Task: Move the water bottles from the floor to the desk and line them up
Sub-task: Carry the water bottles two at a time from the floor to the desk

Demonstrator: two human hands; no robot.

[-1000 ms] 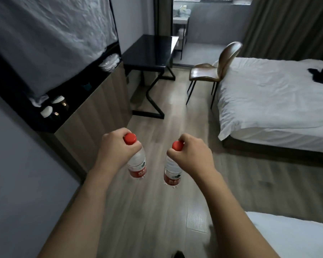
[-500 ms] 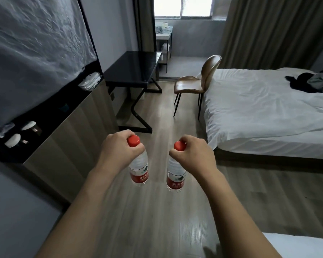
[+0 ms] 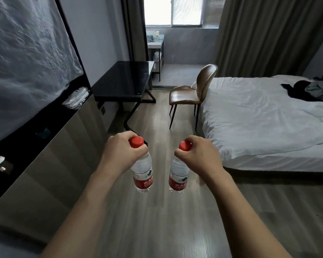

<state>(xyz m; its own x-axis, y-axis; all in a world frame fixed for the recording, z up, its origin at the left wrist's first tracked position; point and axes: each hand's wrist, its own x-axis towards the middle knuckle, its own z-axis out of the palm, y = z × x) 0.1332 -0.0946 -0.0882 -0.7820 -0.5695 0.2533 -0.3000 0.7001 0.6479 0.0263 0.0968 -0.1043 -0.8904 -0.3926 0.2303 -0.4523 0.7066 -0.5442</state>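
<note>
Wood-plank floor (image 3: pixel 157 229) runs under my left hand (image 3: pixel 119 155) and right hand (image 3: pixel 199 157). Ahead of my left hand stands the black desk (image 3: pixel 123 79) on its metal legs. Beyond my right hand a brown chair (image 3: pixel 192 90) stands on the floor, beside the white bed (image 3: pixel 259 118), where dark clothes (image 3: pixel 309 90) lie.

Clear plastic bottles (image 3: pixel 142 171), glossy black desk (image 3: pixel 121 79), wood-look floor (image 3: pixel 157 220), seemingly leather chair (image 3: pixel 192 90).

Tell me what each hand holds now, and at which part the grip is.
The left hand holds the left water bottle at its neck, below the red cap. The right hand holds the right water bottle likewise.
</note>
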